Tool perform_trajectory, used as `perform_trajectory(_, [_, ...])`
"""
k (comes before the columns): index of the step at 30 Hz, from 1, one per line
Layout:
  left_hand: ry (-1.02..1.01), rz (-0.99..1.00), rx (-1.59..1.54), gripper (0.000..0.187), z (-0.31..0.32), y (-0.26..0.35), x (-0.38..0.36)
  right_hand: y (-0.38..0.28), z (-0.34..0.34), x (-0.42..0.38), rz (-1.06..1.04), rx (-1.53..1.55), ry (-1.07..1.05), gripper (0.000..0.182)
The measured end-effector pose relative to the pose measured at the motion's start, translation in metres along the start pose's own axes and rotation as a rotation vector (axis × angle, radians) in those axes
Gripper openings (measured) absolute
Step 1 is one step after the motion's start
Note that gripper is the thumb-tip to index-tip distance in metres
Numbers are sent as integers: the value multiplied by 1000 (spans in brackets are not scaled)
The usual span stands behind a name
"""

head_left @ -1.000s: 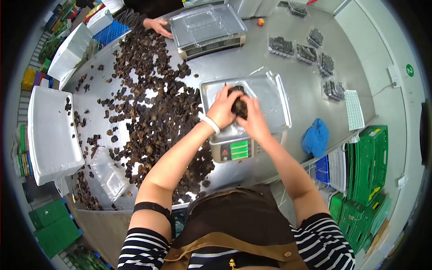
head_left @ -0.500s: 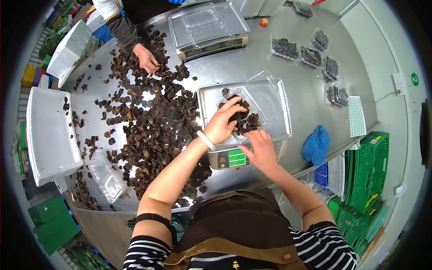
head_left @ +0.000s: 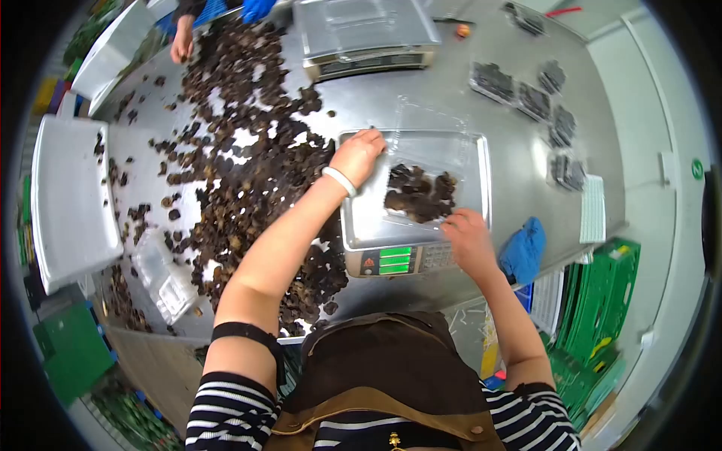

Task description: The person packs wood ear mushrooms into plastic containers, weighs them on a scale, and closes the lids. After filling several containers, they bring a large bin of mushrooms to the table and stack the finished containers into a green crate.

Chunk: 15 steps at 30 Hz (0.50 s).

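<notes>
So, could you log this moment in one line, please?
left hand: over tray; right hand: at box corner; box: open, dark pieces inside; display: lit

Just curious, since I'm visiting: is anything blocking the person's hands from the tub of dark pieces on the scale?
Nothing visible does. The right hand is at the near right corner of the clear tub; the left hand is close by at its far left. The open lid lies toward the far side.

The left hand (head_left: 359, 158) hides part of the metal pan (head_left: 365, 225).
</notes>
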<state>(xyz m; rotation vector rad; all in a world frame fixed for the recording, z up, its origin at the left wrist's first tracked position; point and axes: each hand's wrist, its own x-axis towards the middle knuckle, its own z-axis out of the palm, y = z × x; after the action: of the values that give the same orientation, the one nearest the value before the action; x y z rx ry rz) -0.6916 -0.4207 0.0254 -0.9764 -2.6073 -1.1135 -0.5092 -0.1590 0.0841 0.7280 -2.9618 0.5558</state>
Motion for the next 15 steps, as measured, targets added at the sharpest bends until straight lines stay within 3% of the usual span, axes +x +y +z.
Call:
perform_trajectory(2, [200,-239,-87,6,-21,26,-4,8,4,-2,37,5,-13,25])
perform_trajectory(4, [425,32,-64,15,-19,53,-12,3,1,7,27,23,-15,28])
perform_trajectory(5, [170,91,-116,19,-18,68,-19,1,4,9,45,13,-35,29])
perform_trajectory(6, [-40,28,-174,17,-14,84,-27,1,2,13,10,6,-73,28])
perform_trajectory(7, [-42,69,13,21,-9,88,-41,-9,-3,18,5,-3,-54,28])
perform_trajectory(9, [162,21,-5,26,-24,92,-64,-24,-21,20,9,-42,-10,27])
perform_trajectory(12, [393,-109,-32,22,-69,59,-116,-33,-33,12,2,-78,15,28])
perform_trajectory(15, [414,-547,536,22,-130,26,-200,-49,-19,17,-30,40,-6,27])
